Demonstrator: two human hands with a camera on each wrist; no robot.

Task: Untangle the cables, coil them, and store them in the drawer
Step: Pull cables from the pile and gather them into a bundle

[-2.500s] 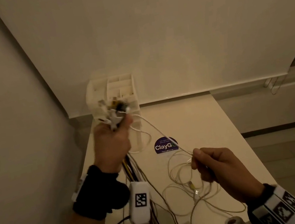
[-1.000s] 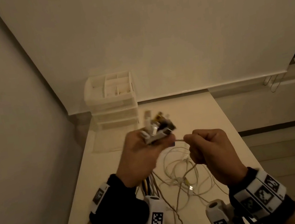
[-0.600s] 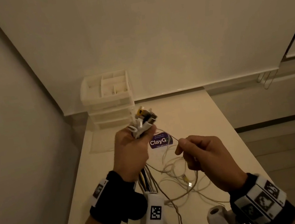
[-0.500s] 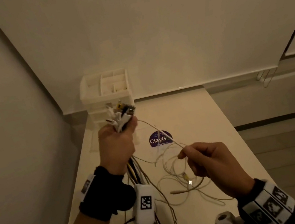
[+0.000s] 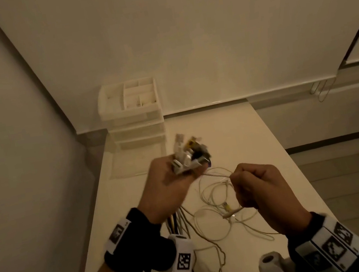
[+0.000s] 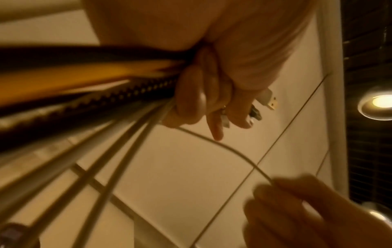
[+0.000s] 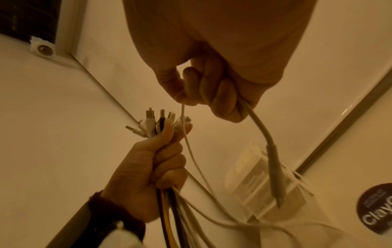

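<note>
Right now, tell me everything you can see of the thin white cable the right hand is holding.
The thin white cable is a pale, rubbery-looking cord. The right hand pinches it between thumb and fingers; from there it runs in a short span to the left hand, which grips it with the bundle of cable ends. A thicker plug end hangs below the right hand's fingers. The rest lies in loose, tangled loops on the table.

White, black and yellow cables [image 7: 169, 216] — white drawer unit [image 5: 132, 113], dark round sticker [image 7: 376, 208]
</note>
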